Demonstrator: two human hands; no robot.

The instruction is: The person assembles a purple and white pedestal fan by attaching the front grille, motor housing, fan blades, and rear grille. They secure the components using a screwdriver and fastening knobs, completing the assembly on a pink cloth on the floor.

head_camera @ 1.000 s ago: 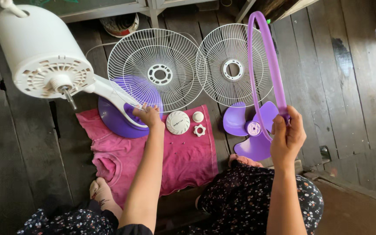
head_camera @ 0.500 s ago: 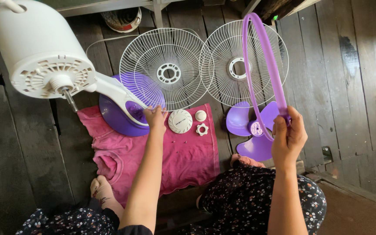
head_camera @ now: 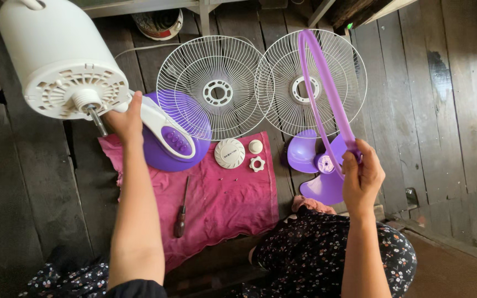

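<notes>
My right hand (head_camera: 362, 176) grips a purple plastic ring (head_camera: 322, 88) by its lower end and holds it upright over the floor. My left hand (head_camera: 125, 122) clasps the white neck of the fan body (head_camera: 64, 60), just below the motor housing with its bare metal shaft. The fan's purple base (head_camera: 164, 157) rests on a pink cloth (head_camera: 222, 204). Two white wire grills (head_camera: 213, 88) (head_camera: 282, 91) lie flat side by side behind the cloth. A purple fan blade (head_camera: 318, 168) lies under the ring.
On the pink cloth lie a screwdriver (head_camera: 181, 209), a round white cap (head_camera: 229, 153), a small white knob (head_camera: 255, 146) and a white nut (head_camera: 256, 164). A tin (head_camera: 158, 22) stands at the back. Dark wooden floorboards (head_camera: 448, 110) surround everything.
My left hand has moved from the fan's base up to its neck, uncovering the screwdriver on the cloth. The ring in my right hand has tilted slightly left.
</notes>
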